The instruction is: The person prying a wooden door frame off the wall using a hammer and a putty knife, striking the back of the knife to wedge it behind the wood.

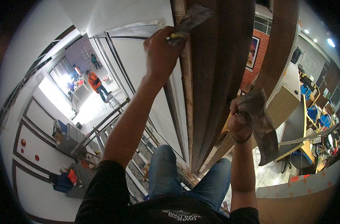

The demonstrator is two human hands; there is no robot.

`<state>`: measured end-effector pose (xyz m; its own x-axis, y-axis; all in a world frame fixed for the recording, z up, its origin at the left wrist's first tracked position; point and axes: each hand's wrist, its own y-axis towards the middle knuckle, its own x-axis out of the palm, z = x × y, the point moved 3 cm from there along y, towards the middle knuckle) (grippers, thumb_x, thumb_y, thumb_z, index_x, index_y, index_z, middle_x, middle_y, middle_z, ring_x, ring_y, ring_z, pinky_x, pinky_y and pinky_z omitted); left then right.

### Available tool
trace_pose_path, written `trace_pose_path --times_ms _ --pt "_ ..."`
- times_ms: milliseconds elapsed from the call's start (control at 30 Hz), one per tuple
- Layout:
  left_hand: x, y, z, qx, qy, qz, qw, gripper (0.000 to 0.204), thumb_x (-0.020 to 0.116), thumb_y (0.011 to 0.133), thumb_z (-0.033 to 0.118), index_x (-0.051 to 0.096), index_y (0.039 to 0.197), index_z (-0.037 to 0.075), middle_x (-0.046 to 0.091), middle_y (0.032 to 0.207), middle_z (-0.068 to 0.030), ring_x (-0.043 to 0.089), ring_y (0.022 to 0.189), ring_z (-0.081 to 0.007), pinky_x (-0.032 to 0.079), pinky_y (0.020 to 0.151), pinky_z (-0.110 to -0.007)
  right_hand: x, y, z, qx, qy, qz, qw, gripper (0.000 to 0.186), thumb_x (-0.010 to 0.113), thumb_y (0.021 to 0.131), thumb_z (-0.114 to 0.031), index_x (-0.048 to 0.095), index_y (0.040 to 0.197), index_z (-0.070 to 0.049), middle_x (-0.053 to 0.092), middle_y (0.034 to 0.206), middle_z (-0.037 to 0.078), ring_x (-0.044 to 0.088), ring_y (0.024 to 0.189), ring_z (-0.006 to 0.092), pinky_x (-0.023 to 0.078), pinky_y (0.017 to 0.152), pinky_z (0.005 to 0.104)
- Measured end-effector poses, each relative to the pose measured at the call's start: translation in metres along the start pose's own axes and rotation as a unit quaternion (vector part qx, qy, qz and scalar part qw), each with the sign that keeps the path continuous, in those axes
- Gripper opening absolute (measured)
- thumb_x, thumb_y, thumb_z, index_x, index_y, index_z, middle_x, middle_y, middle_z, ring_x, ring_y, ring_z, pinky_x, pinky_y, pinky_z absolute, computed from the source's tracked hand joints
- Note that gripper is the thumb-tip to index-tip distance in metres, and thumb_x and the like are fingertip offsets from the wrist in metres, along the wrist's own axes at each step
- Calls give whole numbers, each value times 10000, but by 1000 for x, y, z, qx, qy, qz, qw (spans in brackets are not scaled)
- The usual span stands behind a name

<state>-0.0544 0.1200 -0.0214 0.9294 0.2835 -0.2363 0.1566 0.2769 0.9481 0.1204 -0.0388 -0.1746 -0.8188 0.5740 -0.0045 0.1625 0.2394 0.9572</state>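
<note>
The largest thing is one tall, dark brown panel with lengthwise ridges [211,74], standing upright before the person; I judge that the step in hand is smoothing or scraping near its pale left edge, and that the next move calls for a steady wrist and light, even pressure. To the left of it there is one flat white wall panel [127,59], and to the right one broad, dark brown upright [277,48], which looks curved at this rim of the view. Below, two knees in blue denim jeans [163,164] are bent, one on each side of the lower end of the ridged panel. Far at left I count three people, and the clearest is one person in an orange top [95,82]; one white ladder [85,55] stands behind. Two bare hands are working. The right hand [240,125] is lower, beside the ridged panel, with its fingers closed around one wide, dark, brownish-grey curved piece [266,130], whose material I cannot tell. The left hand [164,54] is raised high, its fingers clamped on the handle of one flat, grey-bladed putty knife with a yellow mark [195,18]. This blade lies across the upper part of the ridged panel in the view, but I cannot tell whether it is touching. Smallest are three round red objects [36,158] on the white surface at left.
</note>
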Motion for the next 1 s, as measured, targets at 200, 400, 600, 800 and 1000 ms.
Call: trace_pose_path --times_ms 200,400,600,800,1000 --pt "-29 -2 -13 -179 -33 -110 977 259 679 765 216 671 936 21 654 748 -87 594 606 -190 470 592 -322 3 -3 3 11 65 37 997 229 590 873 -240 542 871 -16 550 777 90 502 632 160 402 525 272" --pt "-70 -162 -49 -369 -151 -175 900 378 681 832 202 503 1130 52 524 673 -17 496 548 -81 424 472 -250 5 5 -9 67 266 39 961 214 597 868 -210 561 896 -1 579 800 109 544 649 182 439 538 282" --pt "-69 -181 7 -505 -559 -174 634 527 540 908 226 342 1374 79 535 983 -66 547 847 -173 485 743 -329 -7 -53 48 -108 -219 58 968 268 661 800 -70 517 1009 17 564 874 132 542 754 196 455 609 324" --pt "-64 -88 58 -390 -640 -173 639 508 509 923 224 350 1371 46 563 1004 -99 566 910 -183 486 804 -367 20 15 -12 -70 -67 59 994 171 408 957 -251 476 975 -95 479 633 32 390 455 67 345 383 221" --pt "-21 -14 74 -369 -720 -132 573 323 500 933 199 488 1195 11 624 981 -102 615 900 -212 515 805 -391 4 6 7 -70 -128 99 984 292 385 965 -382 438 902 -102 425 606 16 346 428 47 306 352 198"
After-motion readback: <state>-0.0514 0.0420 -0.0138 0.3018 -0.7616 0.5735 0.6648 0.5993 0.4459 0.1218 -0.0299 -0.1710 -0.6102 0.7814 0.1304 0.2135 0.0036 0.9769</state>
